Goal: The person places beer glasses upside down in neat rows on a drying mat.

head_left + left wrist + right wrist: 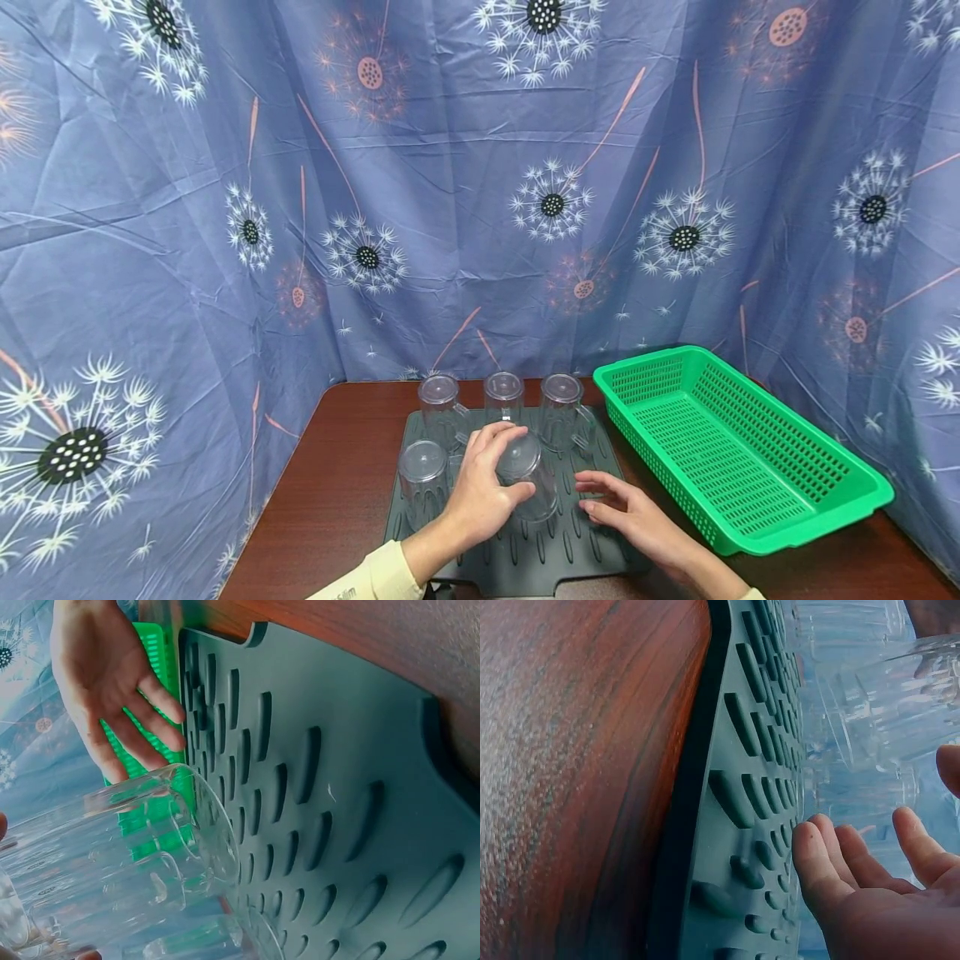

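My left hand (483,492) grips a clear glass mug (534,492) near its base. The mug is upside down and tilted, its rim close over the dark ribbed drying mat (517,571). My right hand (622,508) is to the right of this mug, apart from it, fingers spread and loosely bent around nothing. In the left wrist view the palm of the right hand (105,675) shows beyond the mug (112,855). More upside-down glass mugs stand on the mat: one front-left mug (423,479) beside my left wrist, and a back row including the right-hand mug (561,412).
A green perforated plastic basket (817,533) sits at the right, close beside the mat. Brown wooden tabletop (300,508) shows to the left of the mat. A blue curtain (450,208) with dandelion prints hangs behind and around the table.
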The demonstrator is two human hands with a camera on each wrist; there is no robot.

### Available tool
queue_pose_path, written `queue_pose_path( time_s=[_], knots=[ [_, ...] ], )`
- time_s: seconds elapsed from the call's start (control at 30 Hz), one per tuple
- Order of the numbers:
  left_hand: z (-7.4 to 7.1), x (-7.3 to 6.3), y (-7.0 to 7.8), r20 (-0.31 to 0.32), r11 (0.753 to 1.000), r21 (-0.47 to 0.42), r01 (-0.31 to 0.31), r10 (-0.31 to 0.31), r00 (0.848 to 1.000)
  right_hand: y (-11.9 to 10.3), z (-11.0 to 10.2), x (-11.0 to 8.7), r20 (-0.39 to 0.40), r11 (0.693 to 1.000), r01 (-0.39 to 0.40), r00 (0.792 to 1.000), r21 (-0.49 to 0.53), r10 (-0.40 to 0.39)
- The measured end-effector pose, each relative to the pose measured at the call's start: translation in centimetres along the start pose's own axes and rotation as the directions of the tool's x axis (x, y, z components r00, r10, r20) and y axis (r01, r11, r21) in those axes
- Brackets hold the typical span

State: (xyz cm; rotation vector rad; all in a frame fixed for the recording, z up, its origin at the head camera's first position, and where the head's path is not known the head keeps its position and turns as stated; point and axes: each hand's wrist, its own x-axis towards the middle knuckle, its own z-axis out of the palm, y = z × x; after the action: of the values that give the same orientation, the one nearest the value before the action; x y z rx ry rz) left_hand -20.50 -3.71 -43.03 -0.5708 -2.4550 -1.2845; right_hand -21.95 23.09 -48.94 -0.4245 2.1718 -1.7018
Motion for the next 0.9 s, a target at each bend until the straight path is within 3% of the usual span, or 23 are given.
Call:
queue_pose_path(
  time_s=[0.7,0.9],
  knots=[
    [0.2,-0.1,-1.0,0.126,0.997,0.076,0.033,-0.042,0.991,0.1,-0.1,-0.1,0.049,0.995,0.062,0.997,-0.076,-0.059],
    [0.4,-0.1,-1.5,0.146,0.994,0.108,0.013,-0.029,0.989,0.2,0.0,0.0,0.063,0.994,0.071,0.996,-0.085,-0.066]
  ],
)
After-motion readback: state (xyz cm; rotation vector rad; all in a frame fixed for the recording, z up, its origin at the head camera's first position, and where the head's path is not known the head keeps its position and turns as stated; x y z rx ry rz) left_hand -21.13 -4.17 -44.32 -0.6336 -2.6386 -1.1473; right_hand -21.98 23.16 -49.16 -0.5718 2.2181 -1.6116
